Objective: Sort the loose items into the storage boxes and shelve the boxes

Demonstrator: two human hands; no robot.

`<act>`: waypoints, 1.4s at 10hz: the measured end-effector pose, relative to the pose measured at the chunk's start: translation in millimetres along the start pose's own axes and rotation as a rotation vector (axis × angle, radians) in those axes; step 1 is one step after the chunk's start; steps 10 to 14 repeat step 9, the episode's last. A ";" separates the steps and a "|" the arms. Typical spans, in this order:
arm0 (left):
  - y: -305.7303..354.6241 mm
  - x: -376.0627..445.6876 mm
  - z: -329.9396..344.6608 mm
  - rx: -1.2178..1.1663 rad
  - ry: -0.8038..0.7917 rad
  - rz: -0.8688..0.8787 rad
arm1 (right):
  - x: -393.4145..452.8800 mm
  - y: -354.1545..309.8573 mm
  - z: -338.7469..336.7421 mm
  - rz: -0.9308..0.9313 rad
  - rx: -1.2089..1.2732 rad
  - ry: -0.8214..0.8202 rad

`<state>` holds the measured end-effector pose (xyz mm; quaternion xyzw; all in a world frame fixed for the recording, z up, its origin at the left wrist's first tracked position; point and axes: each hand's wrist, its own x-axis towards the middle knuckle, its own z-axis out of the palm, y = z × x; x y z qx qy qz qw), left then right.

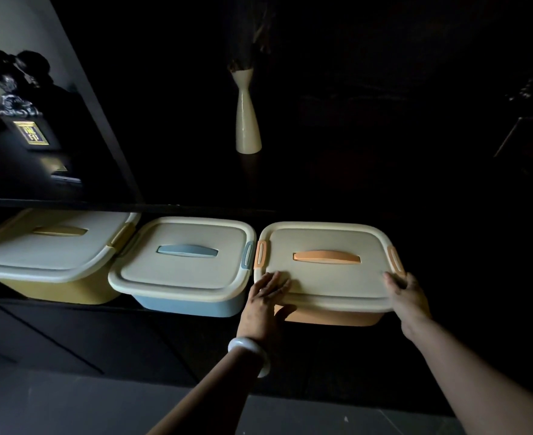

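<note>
Three lidded storage boxes stand side by side on a dark lower shelf: a yellow box (70, 290) at the left, a blue box (190, 304) in the middle and an orange box (331, 317) at the right. Each has a cream lid with a coloured handle. My left hand (263, 298) grips the orange box's front left corner, fingers flat on the lid and thumb under the rim. My right hand (408, 293) grips its front right corner by the orange side latch. The box's front edge overhangs the shelf slightly.
A tall white vase (248, 120) with dried stems stands on the dark shelf top above the boxes. At the upper left a glossy panel reflects a small dark ornament (17, 105). Dark cabinet fronts (70, 337) lie below the shelf. The surroundings are very dim.
</note>
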<state>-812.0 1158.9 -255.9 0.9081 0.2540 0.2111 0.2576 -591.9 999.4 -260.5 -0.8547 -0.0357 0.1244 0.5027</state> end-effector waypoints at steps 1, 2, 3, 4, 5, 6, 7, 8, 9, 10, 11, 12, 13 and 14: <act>-0.3 0.3 -0.3 -0.004 0.000 -0.004 | 0.1 -0.3 -0.5 -0.002 -0.017 0.001; -1.1 0.8 0.1 -0.008 -0.012 -0.010 | -1.8 -3.6 -1.3 0.006 -0.018 -0.013; -2.7 1.6 1.6 -0.009 -0.019 -0.012 | -1.2 -4.9 -4.7 0.007 -0.009 -0.055; -3.4 2.7 0.5 0.027 -0.042 0.002 | -2.7 -5.1 -9.6 0.039 -0.038 -0.083; -7.1 4.8 1.1 0.067 -0.055 0.010 | -6.4 -2.7 -16.4 0.018 -0.070 -0.113; -5.9 6.9 -0.5 0.134 -0.121 0.008 | -11.8 -4.5 -25.9 0.008 -0.113 -0.142; -4.5 11.2 -4.1 0.219 -0.195 -0.003 | -15.2 -9.9 -35.6 -0.010 -0.193 -0.174; 8.6 11.2 -18.1 0.286 -0.289 -0.072 | -24.0 -24.0 -51.4 -0.036 -0.282 -0.215; 32.2 14.1 -33.8 0.329 -0.315 -0.111 | -31.9 -37.4 -70.2 -0.085 -0.334 -0.237; 32.2 14.1 -33.8 0.329 -0.315 -0.111 | -31.9 -37.4 -70.2 -0.085 -0.334 -0.237; 32.2 14.1 -33.8 0.329 -0.315 -0.111 | -31.9 -37.4 -70.2 -0.085 -0.334 -0.237; 32.2 14.1 -33.8 0.329 -0.315 -0.111 | -31.9 -37.4 -70.2 -0.085 -0.334 -0.237; 32.2 14.1 -33.8 0.329 -0.315 -0.111 | -31.9 -37.4 -70.2 -0.085 -0.334 -0.237; 32.2 14.1 -33.8 0.329 -0.315 -0.111 | -31.9 -37.4 -70.2 -0.085 -0.334 -0.237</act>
